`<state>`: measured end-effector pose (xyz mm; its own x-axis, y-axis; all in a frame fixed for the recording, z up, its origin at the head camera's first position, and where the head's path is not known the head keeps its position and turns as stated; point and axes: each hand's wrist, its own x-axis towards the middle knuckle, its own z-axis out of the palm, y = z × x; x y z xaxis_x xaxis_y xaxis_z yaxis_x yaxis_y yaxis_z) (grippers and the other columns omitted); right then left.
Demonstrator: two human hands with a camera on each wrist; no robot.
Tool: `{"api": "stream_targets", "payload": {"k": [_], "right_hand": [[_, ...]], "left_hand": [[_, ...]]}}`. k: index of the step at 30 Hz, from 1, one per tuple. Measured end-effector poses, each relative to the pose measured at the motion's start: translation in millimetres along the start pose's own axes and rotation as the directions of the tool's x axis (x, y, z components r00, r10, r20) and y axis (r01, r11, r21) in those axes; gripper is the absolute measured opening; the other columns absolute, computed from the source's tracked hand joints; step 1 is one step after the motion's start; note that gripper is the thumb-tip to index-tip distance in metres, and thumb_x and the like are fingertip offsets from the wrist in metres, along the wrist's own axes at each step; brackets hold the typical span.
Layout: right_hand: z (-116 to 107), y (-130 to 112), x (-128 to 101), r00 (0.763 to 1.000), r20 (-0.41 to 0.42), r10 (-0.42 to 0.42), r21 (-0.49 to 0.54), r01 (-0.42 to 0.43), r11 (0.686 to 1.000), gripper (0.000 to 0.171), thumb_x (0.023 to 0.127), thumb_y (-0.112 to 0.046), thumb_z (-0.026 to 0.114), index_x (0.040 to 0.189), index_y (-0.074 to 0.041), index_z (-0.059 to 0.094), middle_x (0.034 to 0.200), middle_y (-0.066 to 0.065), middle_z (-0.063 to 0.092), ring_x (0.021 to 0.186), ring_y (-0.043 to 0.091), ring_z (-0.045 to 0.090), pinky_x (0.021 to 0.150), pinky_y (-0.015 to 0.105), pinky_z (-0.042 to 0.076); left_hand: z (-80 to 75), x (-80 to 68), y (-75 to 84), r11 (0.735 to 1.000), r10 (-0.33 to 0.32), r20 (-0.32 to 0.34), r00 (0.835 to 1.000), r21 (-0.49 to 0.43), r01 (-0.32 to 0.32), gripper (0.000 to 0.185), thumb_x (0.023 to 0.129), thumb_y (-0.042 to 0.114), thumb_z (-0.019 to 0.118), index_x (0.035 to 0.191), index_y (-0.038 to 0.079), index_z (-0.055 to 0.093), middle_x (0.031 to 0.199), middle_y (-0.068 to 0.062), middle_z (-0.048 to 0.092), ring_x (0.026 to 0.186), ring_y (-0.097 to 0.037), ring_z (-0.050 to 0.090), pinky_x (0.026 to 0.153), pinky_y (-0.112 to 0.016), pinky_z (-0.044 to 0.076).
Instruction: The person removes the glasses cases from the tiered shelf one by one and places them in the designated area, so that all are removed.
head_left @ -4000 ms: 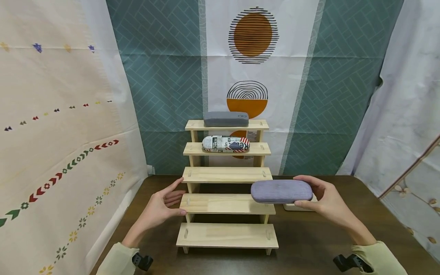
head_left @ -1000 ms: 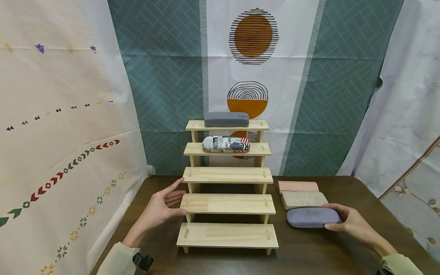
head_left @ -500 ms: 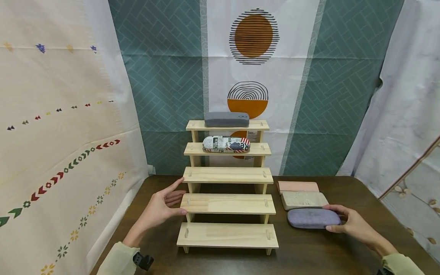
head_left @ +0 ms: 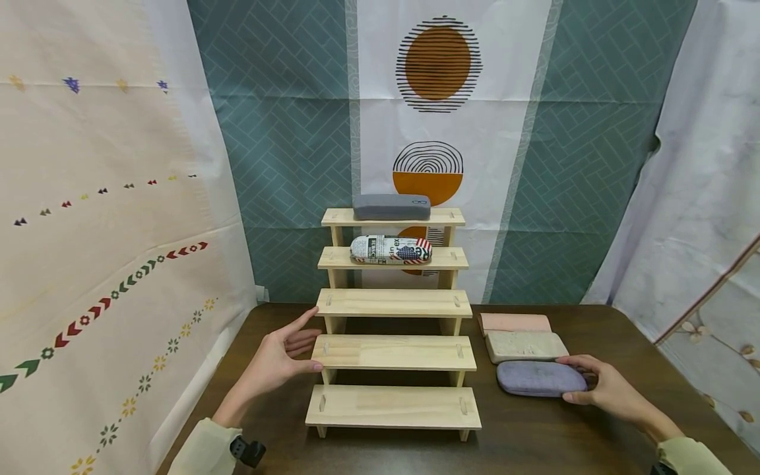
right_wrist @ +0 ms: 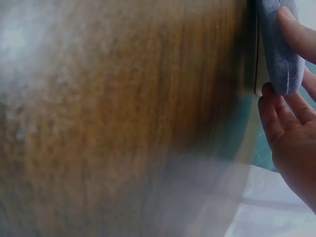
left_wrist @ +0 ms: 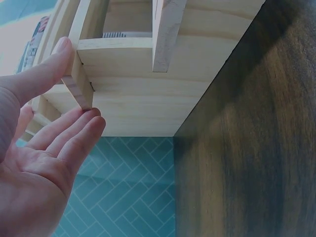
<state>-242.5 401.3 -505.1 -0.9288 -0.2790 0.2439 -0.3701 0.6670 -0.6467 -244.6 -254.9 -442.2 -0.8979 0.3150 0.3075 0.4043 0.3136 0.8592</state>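
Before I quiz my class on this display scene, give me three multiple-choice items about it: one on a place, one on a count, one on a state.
1. Where does the purple case lie?
A. on the top step
B. on the table, right of the stepped rack
C. on the bottom step

2. How many cases lie on the stepped rack?
A. two
B. four
C. none

3. How does the right hand meet the purple case?
A. it hovers well apart from it
B. it lies flat on its top
C. its fingers and thumb hold the case's right end

Answers:
1 B: it rests on the table in front of the beige case and the pink case.
2 A: only the grey case and the printed case sit on steps.
3 C: the fingers curl round that end in the head view.
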Motion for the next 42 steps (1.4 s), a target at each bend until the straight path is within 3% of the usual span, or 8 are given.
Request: {"api": "stream_targets", "payload": {"k": [6,19,42], "right_hand": [[2.1,0.6,1.4,0.999,-0.017,-0.037,0.022,0.037,0.999,0.063,0.073,-0.008,0.097,0.128,0.006,0.069,0.121,0.018,0.062,0.100,-0.003,0.059,0.075,0.016,0.053],[1.3,1.9,1.0,0.997,-0.035,-0.065,-0.006,0.065,0.998,0.062,0.072,-0.005,0.097,0.124,0.010,0.068,0.119,0.020,0.063,0.098,0.003,0.060,0.073,0.021,0.056],[4.9,5.4,4.0,0.995,-0.058,-0.078,0.009,0.079,0.997,0.059,0.069,-0.004,0.098,0.121,0.006,0.070,0.117,0.018,0.063,0.095,0.002,0.061,0.073,0.020,0.056]], "left_hand": [[-0.1,-0.1,0.2,1.000,0.000,0.001,1.000,-0.005,0.000,0.104,0.077,0.007,0.095,0.164,0.020,0.041,0.140,-0.025,0.063,0.130,-0.042,0.061,0.103,-0.055,0.052],[0.3,0.5,-0.5,1.000,0.006,0.002,1.000,-0.012,-0.006,0.104,0.077,0.006,0.095,0.164,0.020,0.041,0.140,-0.025,0.063,0.130,-0.041,0.061,0.103,-0.054,0.052],[0.8,-0.2,-1.1,1.000,0.001,-0.001,1.000,-0.017,-0.001,0.104,0.077,0.006,0.095,0.164,0.021,0.041,0.141,-0.025,0.062,0.130,-0.041,0.061,0.104,-0.059,0.050]]}}
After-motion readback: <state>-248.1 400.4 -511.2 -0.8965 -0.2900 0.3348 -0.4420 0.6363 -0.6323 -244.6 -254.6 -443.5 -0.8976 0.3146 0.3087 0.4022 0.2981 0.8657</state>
